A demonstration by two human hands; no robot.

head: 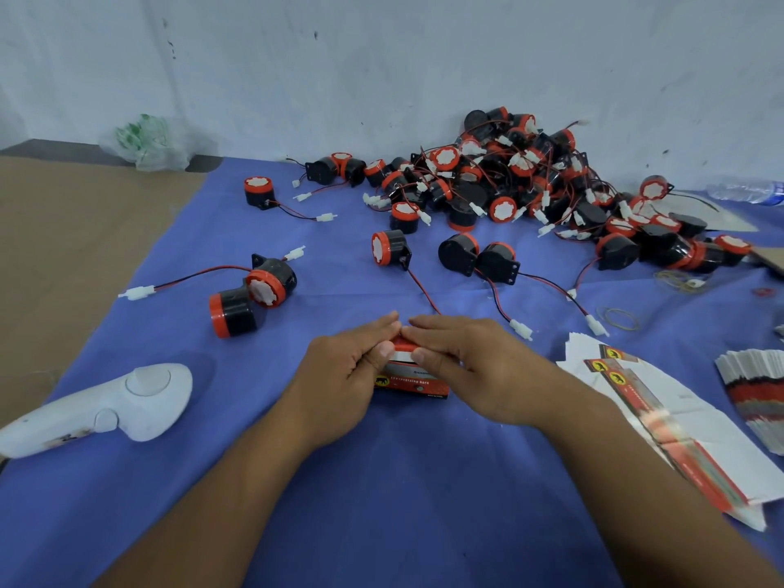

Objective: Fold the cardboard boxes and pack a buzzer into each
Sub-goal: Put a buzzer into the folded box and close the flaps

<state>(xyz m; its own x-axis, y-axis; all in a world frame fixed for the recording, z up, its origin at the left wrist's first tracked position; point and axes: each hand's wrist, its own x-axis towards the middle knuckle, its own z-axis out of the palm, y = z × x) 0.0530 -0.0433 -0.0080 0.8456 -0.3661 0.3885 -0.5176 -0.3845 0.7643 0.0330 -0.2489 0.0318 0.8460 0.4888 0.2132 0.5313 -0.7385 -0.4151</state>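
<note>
A small red and white cardboard box (413,381) lies on the blue cloth (382,481) in front of me. My left hand (343,371) grips its left end, thumb on the top flap. My right hand (471,362) holds its right end, thumb and fingers pressing the same flap at the far edge. A large heap of black and red buzzers (509,180) with red-black wires lies at the back right. Loose buzzers lie nearer: a pair (250,297) at the left and one (390,248) just beyond my hands. Flat unfolded boxes (662,422) are stacked at the right.
A white hand-held controller (106,405) lies at the left on the cloth. A second stack of flat cartons (751,392) sits at the far right edge. Rubber bands (621,318) lie right of the hands. A plastic bag (148,142) and a water bottle (746,191) lie by the wall.
</note>
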